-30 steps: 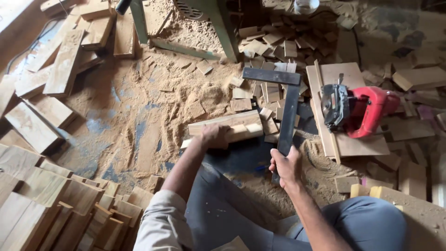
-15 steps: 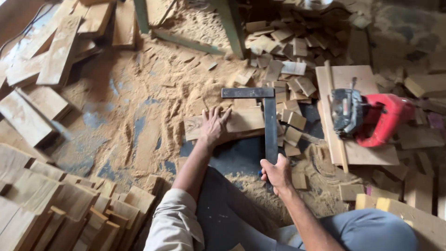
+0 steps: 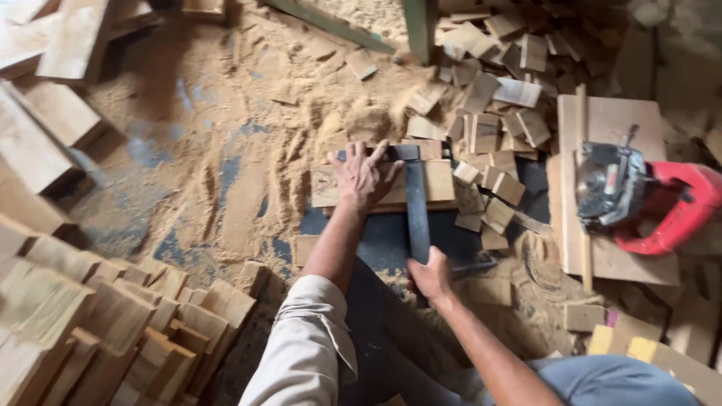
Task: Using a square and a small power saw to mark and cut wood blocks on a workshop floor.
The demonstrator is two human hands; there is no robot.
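The left hand [image 3: 365, 174] has slid further onto the wood board [image 3: 440, 184] since a moment ago, and the metal square [image 3: 416, 203] now sits across the board. The left hand's fingers are spread wide and press flat on the board. The right hand [image 3: 430, 274] has its fingers wrapped tight around the near end of the square's long arm. The board lies on the sawdust floor [image 3: 248, 150], right in front of the person's knees. Small wood blocks [image 3: 496, 113] are piled just past it. A red power saw [image 3: 647, 197] rests on a flat panel [image 3: 602, 256] to the right. Stacks of planks [image 3: 90, 323] sit on the left.
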